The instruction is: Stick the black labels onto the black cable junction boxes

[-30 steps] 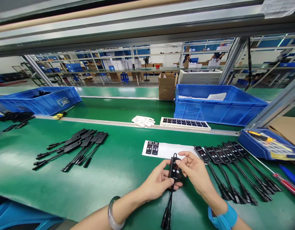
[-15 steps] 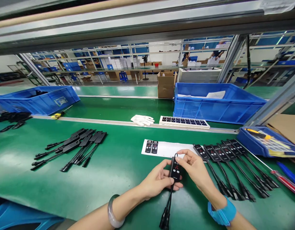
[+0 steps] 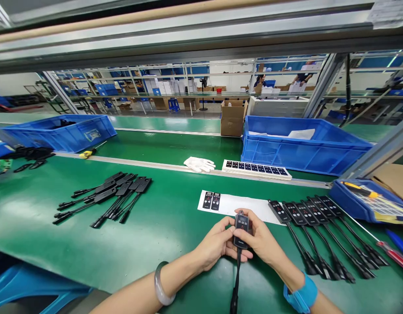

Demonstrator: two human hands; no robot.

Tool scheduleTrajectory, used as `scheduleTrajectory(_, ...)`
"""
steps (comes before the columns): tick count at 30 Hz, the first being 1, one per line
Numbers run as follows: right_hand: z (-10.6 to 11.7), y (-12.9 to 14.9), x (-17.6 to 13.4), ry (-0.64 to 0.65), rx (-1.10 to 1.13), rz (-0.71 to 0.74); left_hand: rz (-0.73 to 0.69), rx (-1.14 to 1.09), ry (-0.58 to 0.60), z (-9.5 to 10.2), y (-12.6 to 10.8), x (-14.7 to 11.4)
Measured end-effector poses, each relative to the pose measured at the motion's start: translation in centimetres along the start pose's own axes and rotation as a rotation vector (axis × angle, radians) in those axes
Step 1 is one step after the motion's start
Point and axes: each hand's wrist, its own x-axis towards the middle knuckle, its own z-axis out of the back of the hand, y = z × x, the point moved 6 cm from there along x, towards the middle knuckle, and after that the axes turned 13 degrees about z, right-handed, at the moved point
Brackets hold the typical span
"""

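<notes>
- A small black controller (image 3: 242,226) with a dark face and tiny red marks sits low in the middle, just above the green table (image 3: 162,226).
- Its black cable (image 3: 236,279) hangs down from it toward the bottom edge.
- The left hand (image 3: 214,244) grips the controller from the left side, fingers curled round it.
- The right hand (image 3: 262,240) grips it from the right side, with the thumb on the top of its face.
- A white sticker sheet (image 3: 240,204) lies flat just behind the hands, with two dark stickers (image 3: 211,200) on its left end.
- A row of labelled controllers (image 3: 306,211) lies side by side just to the right, cables pointing down and right.
- A pile of plain black controllers (image 3: 112,194) lies well apart on the left.
- A white glove (image 3: 199,164) and a long strip of stickers (image 3: 256,169) lie farther back, by the metal rail.
- A big blue bin (image 3: 306,146) stands behind the strip.
- A red screwdriver (image 3: 396,256) lies at the far right.
</notes>
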Motion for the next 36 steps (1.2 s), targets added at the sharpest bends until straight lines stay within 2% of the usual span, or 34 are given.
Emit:
scheduleTrajectory(6, -1.2, 0.0, -1.0, 0.138, 0.183, -0.097, -0.063, 0.004, -0.01, 0.2, -0.6, -0.1)
scheduleTrajectory(9, -0.9, 0.3, -0.9, 0.151, 0.187, -0.062, -0.059, 0.023, -0.035, 0.2, -0.8, -0.2)
scheduleTrajectory(15, -0.2, 0.2, -0.5, 0.113, -0.091, 0.06, -0.097, 0.138, -0.091, 0.3, -1.0, -0.1)
scheduleTrajectory(21, -0.4, -0.1, -0.9, 0.081, -0.235, 0.126, -0.138, 0.262, -0.107, 0.5, -0.6, 0.1)
scheduleTrajectory(25, -0.5, 0.3, -1.0, 0.055, -0.45, 0.177, -0.151, 0.148, -0.111, 0.7, -0.8, 0.4)
scheduleTrajectory(28, 0.0, 0.8, -0.7, 0.041, -0.67, 0.27, -0.156, 0.098, -0.033, 0.5, -1.1, 0.4)
scheduleTrajectory(30, 1.0, 0.8, -0.4, 0.033, -0.817, 0.284, -0.201, 0.245, -0.035, 0.5, -1.5, 0.1)
scheduleTrajectory(34, 3.8, 0.8, 0.5, 0.018, -1.238, 0.205, -0.45, 0.971, -0.262, 0.3, -3.0, -1.2)
scheduleTrajectory(36, 4.9, 0.9, 0.7, 0.015, -1.44, 0.144, -0.484, 1.271, -0.312, 0.0, -3.0, -1.3)
